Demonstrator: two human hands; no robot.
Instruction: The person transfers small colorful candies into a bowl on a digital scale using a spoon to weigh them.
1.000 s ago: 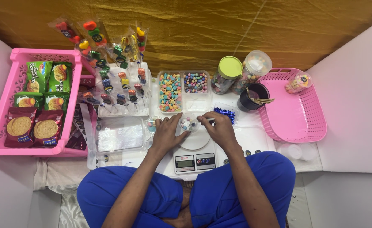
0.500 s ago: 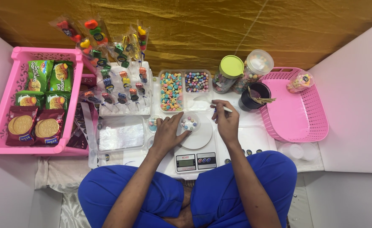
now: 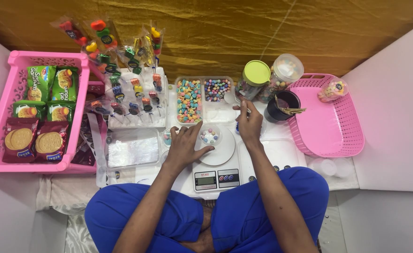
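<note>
Since a second ago, the right hand (image 3: 249, 122) has moved up and away from the small cup (image 3: 210, 136) toward the tray of candy beads (image 3: 217, 89). It looks closed around something thin, maybe a small spoon, but that part is too tiny to tell for sure. The left hand (image 3: 184, 146) has stayed by the cup, fingers spread loosely, touching the cup's side and the white plate of the kitchen scale (image 3: 217, 161) without gripping anything.

The small cup sits on the scale plate, right in front of the person, and has a few coloured beads in it. It looks only partly filled, so the filling seems to be in the middle, with more candy likely left to add.

Just beside the bead tray is another tray of pastel candies (image 3: 189, 100). To the right stand a jar with a green lid (image 3: 255, 76), a jar with a white lid (image 3: 286, 69) and a dark cup of sticks (image 3: 284, 104). A pink basket (image 3: 337, 133) on the right holds one finished wrapped pack (image 3: 333, 90). On the left, candy sticks in clear wrap (image 3: 136, 89) stand in a white block, and a pink crate (image 3: 0, 105) holds packs of biscuits (image 3: 33, 140). All of it rests on the white bench (image 3: 281, 150).
</note>
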